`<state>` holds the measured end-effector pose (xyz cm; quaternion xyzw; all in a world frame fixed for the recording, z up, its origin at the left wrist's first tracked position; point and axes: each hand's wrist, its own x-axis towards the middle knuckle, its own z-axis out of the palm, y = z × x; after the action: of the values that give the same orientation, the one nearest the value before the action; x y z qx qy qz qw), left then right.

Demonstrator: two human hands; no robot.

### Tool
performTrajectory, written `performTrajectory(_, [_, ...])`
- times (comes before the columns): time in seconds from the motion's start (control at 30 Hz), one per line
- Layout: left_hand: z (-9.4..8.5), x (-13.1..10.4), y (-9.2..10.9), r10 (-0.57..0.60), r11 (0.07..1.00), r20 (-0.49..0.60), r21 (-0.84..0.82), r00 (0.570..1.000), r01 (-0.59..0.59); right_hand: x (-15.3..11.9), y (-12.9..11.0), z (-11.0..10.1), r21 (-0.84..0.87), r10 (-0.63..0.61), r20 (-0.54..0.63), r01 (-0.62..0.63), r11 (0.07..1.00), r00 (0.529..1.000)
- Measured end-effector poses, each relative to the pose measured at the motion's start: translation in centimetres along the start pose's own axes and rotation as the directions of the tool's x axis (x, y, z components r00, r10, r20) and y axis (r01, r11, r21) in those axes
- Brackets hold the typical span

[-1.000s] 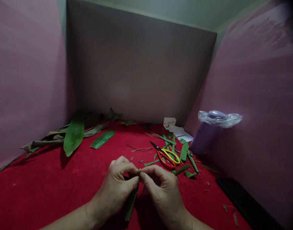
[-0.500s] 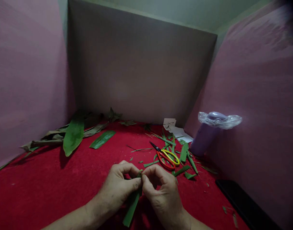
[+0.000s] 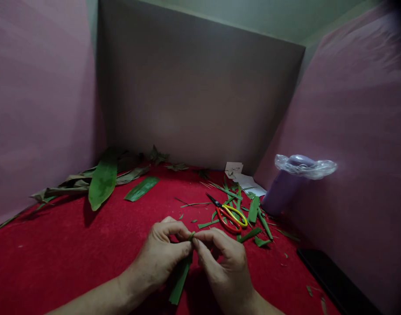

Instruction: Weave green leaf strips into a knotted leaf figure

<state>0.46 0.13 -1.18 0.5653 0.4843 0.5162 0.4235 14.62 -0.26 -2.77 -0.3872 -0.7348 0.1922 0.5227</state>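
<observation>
A folded strip of green leaf (image 3: 181, 282) hangs from between my two hands, its cut end pointing down toward me. My left hand (image 3: 161, 249) pinches its top between thumb and forefinger. Against the small curled tip of the strip, the thumb and forefinger of my right hand (image 3: 222, 258) are pressed together, touching the left fingertips. Just beyond my right hand lie scissors (image 3: 231, 214) with one red and one yellow handle, blades pointing away to the left. Leaf scraps (image 3: 253, 209) are scattered around them.
Large leaves (image 3: 103, 179) and dried ones lie at the back left, near a cut leaf piece (image 3: 141, 189). A purple tumbler (image 3: 282, 190) with clear plastic round its top stands right, by white papers (image 3: 249, 183). A black phone-like slab (image 3: 335, 280) lies front right on red cloth (image 3: 72, 262).
The view has shifted slightly. My right thumb and forefinger have straightened a little at the curled tip. Both hands stay at the leaf strip.
</observation>
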Motion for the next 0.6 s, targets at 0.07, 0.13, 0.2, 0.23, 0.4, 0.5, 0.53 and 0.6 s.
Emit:
performTrajectory(0.07, [0.06, -0.17, 0.01, 0.042, 0.997, -0.003, 0.06, 0.999, -0.042, -0.03, -0.18, 0.03, -0.014, 0.013, -0.003, -0.013, 1.0, 1.0])
performTrajectory(0.13, [0.13, -0.31, 0.08, 0.074, 0.993, 0.004, 0.089, 0.997, -0.074, -0.05, -0.29, 0.12, -0.037, 0.03, -0.008, -0.03, 0.999, 1.0])
performTrajectory(0.2, [0.2, -0.37, 0.21, 0.085, 0.991, 0.003, 0.105, 0.996, -0.084, -0.06, -0.29, 0.25, -0.067, 0.037, -0.026, -0.039, 0.997, 0.999])
performTrajectory(0.23, [0.25, -0.37, 0.29, 0.078, 0.991, 0.002, 0.108, 0.997, -0.078, -0.05, -0.25, 0.32, -0.082, 0.036, -0.034, -0.039, 0.996, 0.999])
performTrajectory(0.4, [0.51, -0.24, 0.46, -0.022, 1.0, 0.026, 0.02, 0.999, 0.021, 0.17, 0.12, 0.49, -0.112, 0.035, -0.044, -0.039, 0.993, 0.998])
performTrajectory(0.5, [0.52, -0.07, 0.26, -0.082, 0.993, 0.062, -0.076, 0.995, 0.087, 0.2, 0.31, 0.43, -0.116, 0.026, -0.038, -0.03, 0.993, 0.999])
performTrajectory(0.53, [0.48, -0.02, 0.19, -0.113, 0.986, 0.089, -0.113, 0.99, 0.123, 0.18, 0.35, 0.4, -0.114, 0.019, -0.035, -0.023, 0.993, 0.999])
performTrajectory(0.6, [0.36, 0.08, 0.13, -0.168, 0.964, 0.141, -0.182, 0.976, 0.192, 0.12, 0.4, 0.34, -0.102, 0.0, -0.034, -0.003, 0.995, 0.999])
